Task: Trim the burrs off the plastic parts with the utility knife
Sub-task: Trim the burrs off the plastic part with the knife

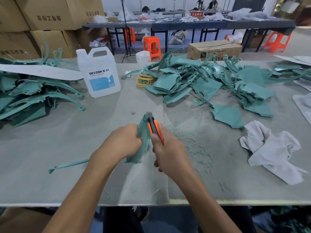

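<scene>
Bare forearms [94,182] reach over the grey worktop [67,148]; one part under the knife.

Left grip [122,142] clenched round the left edge of a teal flat plastic part [143,140], held just above the worktop at centre. Right grip [166,148] clenched round an orange-and-black utility knife [155,130]. The part's long axis runs away from the person, far end tilted up. The knife lies parallel and touching along its right edge, blade pointing away and blurred near the far tip. Judged: the next stroke follows that right edge, so the right grip is the working side and the left only steadies. Teal shavings [193,145] lie to the right. A heap of untrimmed-looking teal parts [202,81] sits far right and another heap [25,98] far left.
</scene>
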The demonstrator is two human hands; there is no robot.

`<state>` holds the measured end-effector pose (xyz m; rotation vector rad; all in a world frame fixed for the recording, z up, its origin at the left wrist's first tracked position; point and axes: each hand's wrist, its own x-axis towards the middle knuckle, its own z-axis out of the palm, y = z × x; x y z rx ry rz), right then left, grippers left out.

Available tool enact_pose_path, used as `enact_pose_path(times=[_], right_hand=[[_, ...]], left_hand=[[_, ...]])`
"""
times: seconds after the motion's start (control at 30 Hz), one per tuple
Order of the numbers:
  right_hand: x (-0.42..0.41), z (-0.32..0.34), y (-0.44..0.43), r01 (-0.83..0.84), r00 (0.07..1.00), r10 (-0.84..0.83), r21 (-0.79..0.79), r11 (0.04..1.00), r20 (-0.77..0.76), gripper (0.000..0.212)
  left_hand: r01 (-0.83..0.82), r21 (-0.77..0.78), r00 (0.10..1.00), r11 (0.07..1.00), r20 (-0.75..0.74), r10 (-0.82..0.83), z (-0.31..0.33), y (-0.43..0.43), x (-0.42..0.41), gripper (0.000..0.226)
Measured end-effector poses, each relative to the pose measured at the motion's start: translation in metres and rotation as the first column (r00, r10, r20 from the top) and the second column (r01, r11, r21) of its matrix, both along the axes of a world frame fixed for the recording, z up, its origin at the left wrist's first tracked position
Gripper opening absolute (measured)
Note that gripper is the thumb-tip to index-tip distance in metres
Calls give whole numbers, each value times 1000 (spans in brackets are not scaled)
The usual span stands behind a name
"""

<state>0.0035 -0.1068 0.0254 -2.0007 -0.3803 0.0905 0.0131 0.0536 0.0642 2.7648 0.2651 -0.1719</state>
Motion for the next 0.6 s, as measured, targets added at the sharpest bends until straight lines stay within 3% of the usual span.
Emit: enact_pose_path(times=[0.07, 0.13, 0.23, 0.3, 0.37, 0.43, 0.53, 0.6], right_hand=[[-1, 12, -4, -16, 1000, 15, 137, 990, 8, 41], [1, 9, -7, 38, 999, -33, 165, 986, -32, 41], [4, -9, -8, 112, 988, -112, -7, 994, -105, 35], [3, -19, -4, 45, 991, -66, -166, 985, -120, 32], [2, -28, -2, 5, 993, -27, -195, 981, -111, 28], [3, -29, -4, 28, 996, -39, -132, 991, -85, 32], [4, -23, -10, 34, 995, -23, 113, 993, -97, 42], [7, -21, -11, 39, 994, -26, 125, 991, -104, 42]], left_hand=[[-2, 3, 1000, 1000, -6, 2, 0, -1, 0, 4], [1, 5, 1000, 1000, -8, -1, 1, 0, 0, 7], [3, 4, 1000, 1000, -8, -3, 1, 0, -1, 13], [1, -3, 1000, 1000, -9, -1, 1, 1, -2, 12], [-8, -16, 1000, 1000, -7, 8, 0, 1, -3, 11], [-15, -31, 1000, 999, -3, 15, 0, 2, -5, 11], [-8, -33, 1000, 999, -2, 8, 1, 2, -4, 11], [2, -23, 1000, 1000, -5, -2, 2, 1, -3, 11]])
